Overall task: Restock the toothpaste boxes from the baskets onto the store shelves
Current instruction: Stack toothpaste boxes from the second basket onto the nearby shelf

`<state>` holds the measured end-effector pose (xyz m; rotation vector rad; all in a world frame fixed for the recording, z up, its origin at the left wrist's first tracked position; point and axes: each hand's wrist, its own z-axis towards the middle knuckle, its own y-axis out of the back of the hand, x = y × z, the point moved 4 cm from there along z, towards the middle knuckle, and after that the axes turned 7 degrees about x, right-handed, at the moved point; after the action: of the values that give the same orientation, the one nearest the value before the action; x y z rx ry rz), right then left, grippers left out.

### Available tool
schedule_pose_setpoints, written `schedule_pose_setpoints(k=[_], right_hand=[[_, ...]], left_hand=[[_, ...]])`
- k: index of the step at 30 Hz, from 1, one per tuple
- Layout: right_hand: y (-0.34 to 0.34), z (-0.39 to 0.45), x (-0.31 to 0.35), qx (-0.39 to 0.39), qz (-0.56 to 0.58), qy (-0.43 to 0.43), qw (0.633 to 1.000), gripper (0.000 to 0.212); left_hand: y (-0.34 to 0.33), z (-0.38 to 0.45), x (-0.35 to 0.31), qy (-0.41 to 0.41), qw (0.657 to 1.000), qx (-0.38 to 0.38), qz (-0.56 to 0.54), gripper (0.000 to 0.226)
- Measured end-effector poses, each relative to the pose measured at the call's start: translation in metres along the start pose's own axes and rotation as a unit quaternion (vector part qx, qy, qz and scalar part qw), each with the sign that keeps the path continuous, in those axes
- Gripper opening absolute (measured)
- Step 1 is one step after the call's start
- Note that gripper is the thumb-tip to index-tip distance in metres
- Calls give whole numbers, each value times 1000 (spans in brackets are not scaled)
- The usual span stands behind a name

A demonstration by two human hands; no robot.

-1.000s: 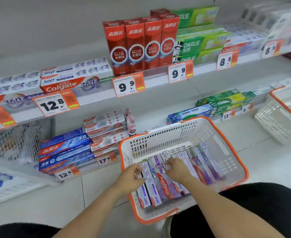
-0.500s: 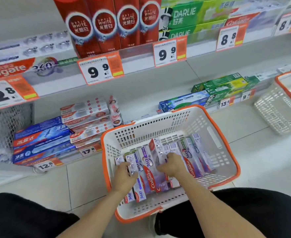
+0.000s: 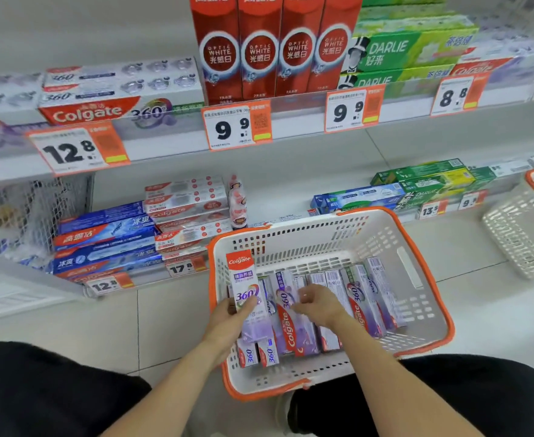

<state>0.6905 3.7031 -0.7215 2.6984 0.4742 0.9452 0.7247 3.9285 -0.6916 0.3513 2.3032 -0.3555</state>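
A white basket with an orange rim (image 3: 423, 272) sits on the floor in front of me, holding several purple Colgate 360 boxes (image 3: 363, 298) laid side by side. My left hand (image 3: 228, 320) grips one purple Colgate 360 box (image 3: 243, 279), tilted up on end at the basket's left side. My right hand (image 3: 317, 302) hovers over the boxes in the middle of the basket, fingers loosely curled and touching the top of one box. The shelves (image 3: 291, 127) stand behind the basket.
The upper shelf carries white Colgate 360 boxes (image 3: 117, 89), upright red Optic White boxes (image 3: 259, 48) and green Darlie boxes (image 3: 411, 52). The bottom shelf holds blue boxes (image 3: 104, 241), red-white boxes (image 3: 186, 206) and green boxes (image 3: 433, 181). A second white basket (image 3: 521, 234) stands at right.
My left hand has lifted one purple box up on end out of the row. My right hand let go of the box it was holding. The view has moved closer and lower.
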Motion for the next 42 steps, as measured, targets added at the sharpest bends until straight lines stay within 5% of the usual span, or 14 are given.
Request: schedule_pose_setpoints(k=[2, 8, 16, 20, 22, 26, 33, 36, 42], right_hand=[[-7, 6, -14, -38, -116, -35, 992, 66], [-50, 17, -43, 0, -159, -95, 983, 62], [-49, 23, -36, 15, -138, -128, 982, 39], [-52, 25, -41, 21, -55, -127, 990, 41], [-61, 23, -39, 49, -21, -115, 992, 44], [-64, 13, -23, 82, -68, -91, 990, 38], [5, -27, 39, 86, -59, -23, 994, 29], [20, -52, 72, 111, 30, 37, 993, 17], [26, -93, 117, 204, 134, 165, 956, 60]], left_hand=[[3, -4, 1, 17, 999, 15, -33, 30], [6, -18, -2, 62, 984, 91, -137, 37], [10, -30, -1, 28, 987, 121, -101, 60], [9, -32, -2, 47, 983, 135, -113, 49], [10, -36, -3, 59, 983, 141, -107, 43], [17, -38, -10, 49, 983, 131, -118, 70], [25, -46, -41, 50, 965, 197, -167, 87], [21, -51, -64, 41, 972, 183, -140, 82], [45, -67, -117, -43, 990, 134, -23, 94]])
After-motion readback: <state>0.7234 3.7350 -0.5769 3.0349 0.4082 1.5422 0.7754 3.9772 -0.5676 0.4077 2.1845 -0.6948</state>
